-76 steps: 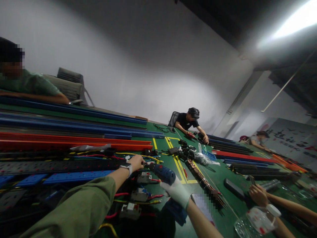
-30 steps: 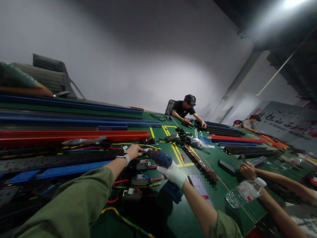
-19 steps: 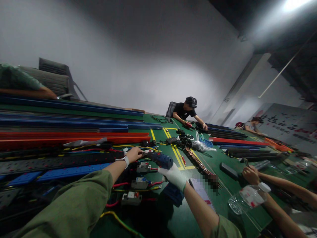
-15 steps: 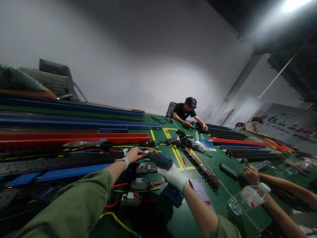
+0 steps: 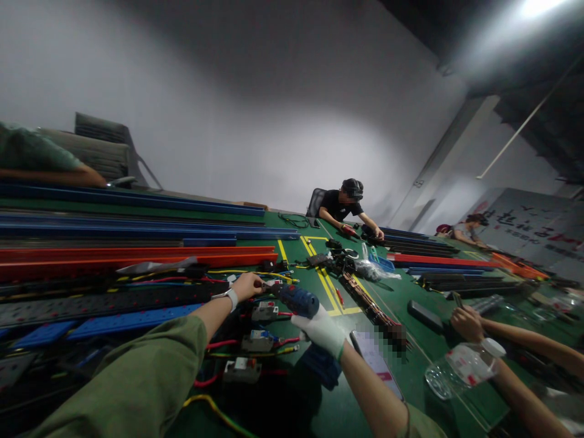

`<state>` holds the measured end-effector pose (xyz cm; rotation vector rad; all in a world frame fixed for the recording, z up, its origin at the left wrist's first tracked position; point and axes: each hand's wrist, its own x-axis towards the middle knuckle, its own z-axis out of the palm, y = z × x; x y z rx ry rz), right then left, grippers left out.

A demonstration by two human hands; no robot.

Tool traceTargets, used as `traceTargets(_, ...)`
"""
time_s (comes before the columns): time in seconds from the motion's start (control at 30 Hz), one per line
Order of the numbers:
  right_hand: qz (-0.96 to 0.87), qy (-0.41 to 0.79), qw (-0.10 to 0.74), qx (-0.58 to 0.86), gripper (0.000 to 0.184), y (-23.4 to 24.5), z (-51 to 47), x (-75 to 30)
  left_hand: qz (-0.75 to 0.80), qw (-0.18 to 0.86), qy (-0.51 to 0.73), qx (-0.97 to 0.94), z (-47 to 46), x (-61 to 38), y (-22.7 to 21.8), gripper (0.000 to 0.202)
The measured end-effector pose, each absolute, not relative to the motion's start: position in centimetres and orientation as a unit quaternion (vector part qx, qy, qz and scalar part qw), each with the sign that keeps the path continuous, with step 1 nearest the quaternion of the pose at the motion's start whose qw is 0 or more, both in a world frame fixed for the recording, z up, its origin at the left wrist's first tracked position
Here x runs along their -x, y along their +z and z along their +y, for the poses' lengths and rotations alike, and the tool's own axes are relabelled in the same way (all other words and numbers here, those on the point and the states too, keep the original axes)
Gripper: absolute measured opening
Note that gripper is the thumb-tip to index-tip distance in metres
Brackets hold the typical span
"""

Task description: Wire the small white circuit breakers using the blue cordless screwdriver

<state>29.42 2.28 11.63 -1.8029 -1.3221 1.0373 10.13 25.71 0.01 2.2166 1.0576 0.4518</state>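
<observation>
My right hand, in a white glove, grips a blue cordless drill by its handle. The drill lies level, its nose pointing left. My bare left hand, a white watch on its wrist, has its fingers pinched right at the drill's nose; what they hold is too small to make out. Just below sit several grey circuit breakers with red wires attached. A long black power strip stretches left from beside my left hand, and a blue power strip lies in front of it.
Orange rails and blue rails lie along the left of the green table. A phone, a bundle of brown strips and a plastic bottle are at right. Co-workers sit across and at right, one co-worker's hands near the bottle.
Both hands and the drill hold almost the same place, nose at my left fingers. The view has shifted very slightly, and the co-worker's hands at right stay near the bottle.
</observation>
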Motion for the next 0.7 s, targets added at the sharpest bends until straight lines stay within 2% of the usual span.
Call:
traceTargets(0.2, -0.507, 0.399, 0.330, 0.689, 0.029, 11.72, 2.04, -29.59, 0.411, 0.318, 0.173, -0.837, 25.65, -10.10, 0.06, 0.037)
traceTargets(0.7, -0.517, 0.408, 0.352, 0.665, 0.016, 10.86, 2.23, -29.62, 0.408, 0.334, 0.181, -0.830, 25.85, -10.22, -0.20, 0.038)
